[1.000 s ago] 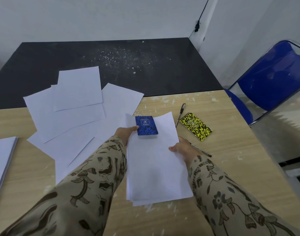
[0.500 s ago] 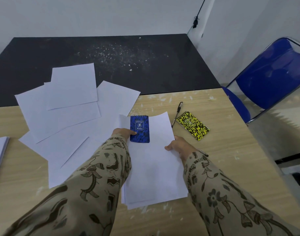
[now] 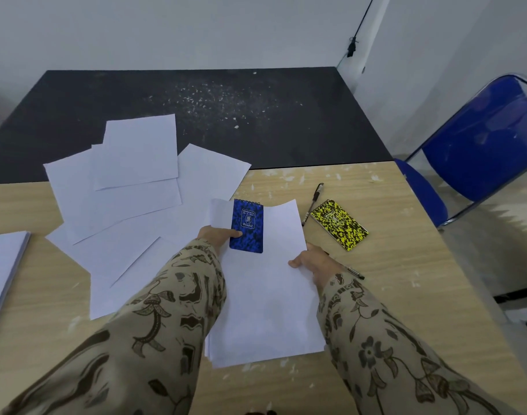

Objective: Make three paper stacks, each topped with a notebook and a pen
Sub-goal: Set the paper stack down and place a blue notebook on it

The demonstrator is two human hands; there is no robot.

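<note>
Wooden table; left hand, fingers pinching blue notebook onto paper stack; right hand apparently gripping its edge.

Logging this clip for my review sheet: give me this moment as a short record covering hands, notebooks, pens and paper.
Left hand: pinches the blue notebook, thumb on its cover
Right hand: grips the right edge of the paper stack
Blue notebook: on the paper stack, near its far end
Yellow notebook: on the table, right of the stack
Pens: one pen left of the yellow notebook; a second pen partly hidden under the right hand
Loose sheets: spread left of the stack
Stack status: notebook on, no pen yet
</note>
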